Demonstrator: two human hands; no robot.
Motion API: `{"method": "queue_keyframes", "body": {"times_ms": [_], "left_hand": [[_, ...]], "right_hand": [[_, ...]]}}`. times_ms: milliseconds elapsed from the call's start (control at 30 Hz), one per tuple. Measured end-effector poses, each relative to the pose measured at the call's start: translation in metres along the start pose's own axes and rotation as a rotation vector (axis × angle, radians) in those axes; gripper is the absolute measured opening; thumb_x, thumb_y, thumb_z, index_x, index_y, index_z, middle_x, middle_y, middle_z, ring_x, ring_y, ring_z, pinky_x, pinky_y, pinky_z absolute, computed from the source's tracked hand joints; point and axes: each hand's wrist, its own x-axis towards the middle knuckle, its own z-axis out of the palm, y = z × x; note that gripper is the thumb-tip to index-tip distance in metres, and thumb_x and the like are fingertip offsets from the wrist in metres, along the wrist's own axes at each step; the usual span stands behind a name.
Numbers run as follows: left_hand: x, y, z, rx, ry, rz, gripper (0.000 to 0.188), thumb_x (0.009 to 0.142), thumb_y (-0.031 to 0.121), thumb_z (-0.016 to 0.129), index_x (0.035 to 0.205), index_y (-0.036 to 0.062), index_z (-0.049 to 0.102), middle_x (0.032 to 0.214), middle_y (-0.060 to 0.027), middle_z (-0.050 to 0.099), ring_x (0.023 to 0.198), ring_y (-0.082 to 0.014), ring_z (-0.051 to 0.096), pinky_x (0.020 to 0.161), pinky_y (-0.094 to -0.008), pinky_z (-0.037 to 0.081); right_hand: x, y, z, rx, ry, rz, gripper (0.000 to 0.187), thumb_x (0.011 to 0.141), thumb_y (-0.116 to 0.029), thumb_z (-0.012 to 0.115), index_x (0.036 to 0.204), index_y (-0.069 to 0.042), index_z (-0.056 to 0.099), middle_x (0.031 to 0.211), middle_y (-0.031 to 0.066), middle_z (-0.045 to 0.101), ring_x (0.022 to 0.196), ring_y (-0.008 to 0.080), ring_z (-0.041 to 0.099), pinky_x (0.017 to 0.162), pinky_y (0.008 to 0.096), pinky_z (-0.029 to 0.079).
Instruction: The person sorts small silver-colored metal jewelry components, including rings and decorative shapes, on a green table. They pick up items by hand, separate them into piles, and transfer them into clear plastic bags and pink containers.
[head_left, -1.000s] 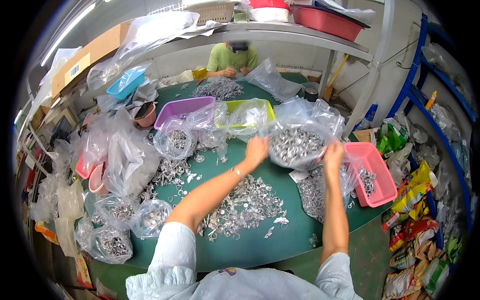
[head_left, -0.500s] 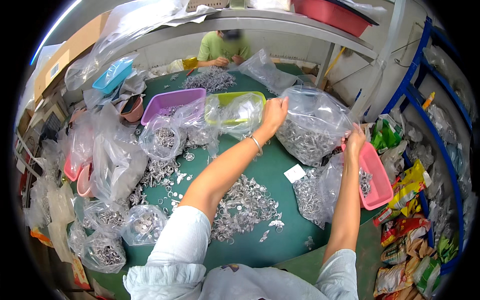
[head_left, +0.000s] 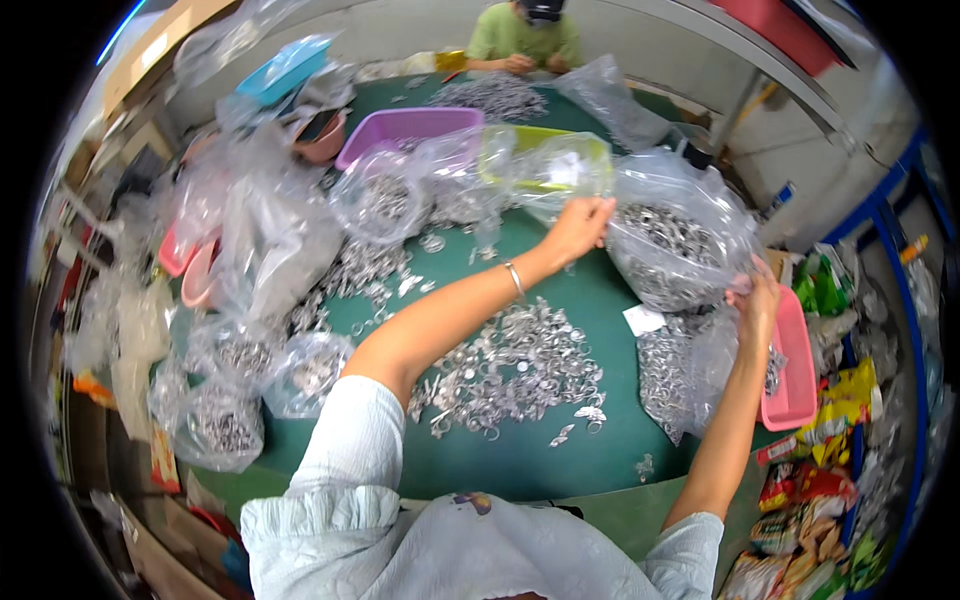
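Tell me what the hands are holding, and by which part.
A clear plastic bag of silvery ring-like pieces, held by its plastic edges: the left hand at its left side, the right hand at its right.

Green worktable [head_left: 540, 472] at centre, pale wall [head_left: 420, 32] at far side, grey metal frame [head_left: 775, 75] at far right, blue shelving [head_left: 890, 192] at right, green floor [head_left: 640, 528] at near side, slim strip light [head_left: 120, 32] at far left

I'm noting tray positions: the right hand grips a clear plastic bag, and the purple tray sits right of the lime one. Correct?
No: the head view shows the purple tray left of the lime tray. The right hand grips the clear plastic bag.
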Motion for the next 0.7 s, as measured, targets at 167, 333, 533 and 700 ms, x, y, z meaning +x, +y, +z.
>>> {"method": "queue_keyframes", "body": {"times_ms": [167,333,533,700], "left_hand": [[-0.049,-0.01,-0.012,0.004,-0.04,-0.041,0.031,0.094,0.032,0.042,0.093,0.0027,0.05,0.078,-0.004,0.056,0.061,-0.0093,0.054,0.048,-0.0235,0.045],[-0.108,-0.01,-0.024,0.201,0.021,0.01,0.028,0.087,0.023,0.054,0.107,0.0033,0.051,0.086,-0.007,0.058,0.067,-0.0129,0.057,0.055,-0.0276,0.047],[-0.196,-0.011,-0.071,0.441,0.111,-0.082,0.046,0.085,0.022,0.057,0.121,-0.0017,0.041,0.118,-0.0194,0.046,0.107,-0.0278,0.051,0.091,-0.0351,0.042],[-0.233,0.016,-0.162,0.788,0.169,-0.22,0.056,0.083,0.021,0.059,0.125,-0.0083,0.035,0.125,-0.0266,0.041,0.117,-0.0368,0.042,0.1,-0.0369,0.034]], "right_hand": [[-0.015,0.01,0.001,-0.078,-0.048,0.0,0.037,0.086,-0.013,0.039,0.122,-0.004,0.045,0.078,0.0079,0.06,0.07,0.0148,0.058,0.048,0.0261,0.048],[-0.019,0.023,0.0,-0.319,-0.083,-0.063,0.042,0.085,-0.014,0.04,0.127,-0.007,0.042,0.089,0.0085,0.059,0.078,0.0151,0.058,0.052,0.0278,0.048],[-0.063,0.018,0.032,-1.101,0.067,-0.573,0.05,0.081,-0.012,0.054,0.127,-0.002,0.04,0.122,0.0212,0.043,0.114,0.0346,0.04,0.097,0.0446,0.029],[-0.142,-0.008,0.114,-0.881,-0.059,-1.097,0.048,0.078,-0.009,0.059,0.123,-0.001,0.044,0.118,0.0184,0.047,0.114,0.0345,0.041,0.096,0.0434,0.031]]}}
